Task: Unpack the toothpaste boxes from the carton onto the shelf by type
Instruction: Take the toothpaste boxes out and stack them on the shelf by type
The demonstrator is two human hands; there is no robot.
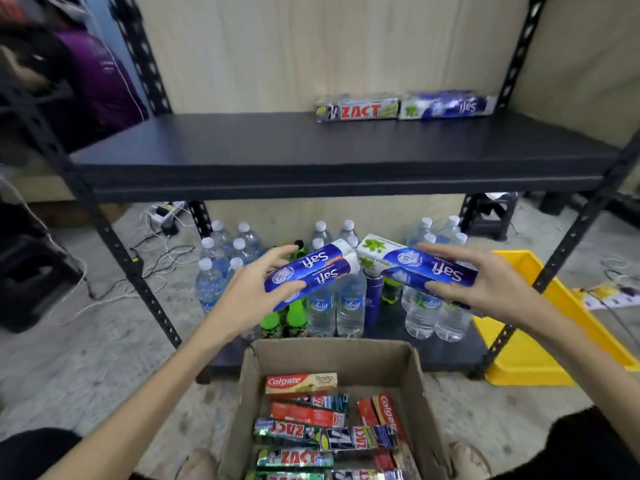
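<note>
My left hand (258,289) grips two blue-and-white Safi toothpaste boxes (311,271) above the carton. My right hand (485,278) holds more Safi boxes (408,265), side by side, level with the left ones. The open cardboard carton (420,382) stands on the floor below, with several Colgate boxes (300,382) and Zact boxes (294,457) inside. On the dark shelf (242,150), at the back right, lies a Zact box (356,110) with a Safi box (446,105) to its right.
Under the shelf stand several water bottles (349,303) and green-capped bottles (296,317). A yellow bin (540,362) sits on the floor at right. Black perforated uprights (138,278) frame the rack. Cables (162,258) trail across the floor at left.
</note>
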